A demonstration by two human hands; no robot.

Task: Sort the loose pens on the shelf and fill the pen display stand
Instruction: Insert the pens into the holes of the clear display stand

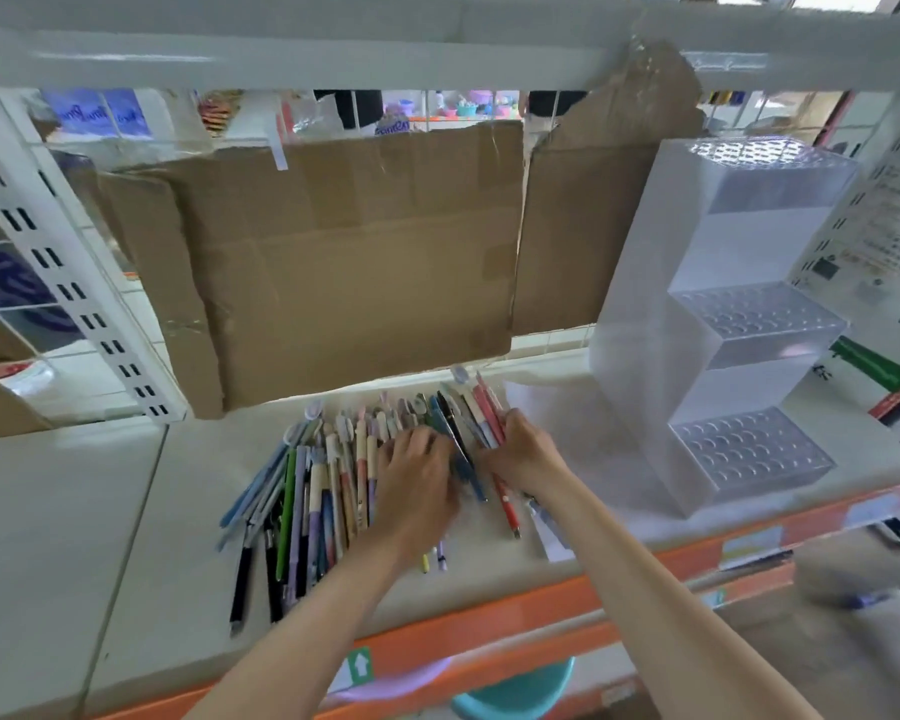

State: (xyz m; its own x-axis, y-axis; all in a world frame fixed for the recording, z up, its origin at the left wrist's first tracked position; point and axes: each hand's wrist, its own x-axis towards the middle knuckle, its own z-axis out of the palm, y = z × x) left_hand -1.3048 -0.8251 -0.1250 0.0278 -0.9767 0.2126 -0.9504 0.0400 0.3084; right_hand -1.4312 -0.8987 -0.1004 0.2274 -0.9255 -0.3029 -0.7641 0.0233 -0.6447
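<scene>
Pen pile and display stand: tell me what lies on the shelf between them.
In the head view, a white sheet of paper lies between the pen pile and the display stand, with the right hand at the pile's near edge.

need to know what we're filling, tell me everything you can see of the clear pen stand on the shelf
The pen stand is a tall, stepped block of frosted clear plastic with three tiers. Each tier has a flat top pierced by rows of round holes. No pens show in any hole. It stands upright on the white shelf, at the right end, to the right of the pile of pens and apart from it. Neither hand touches it. A white sheet lies against its left base.
</scene>
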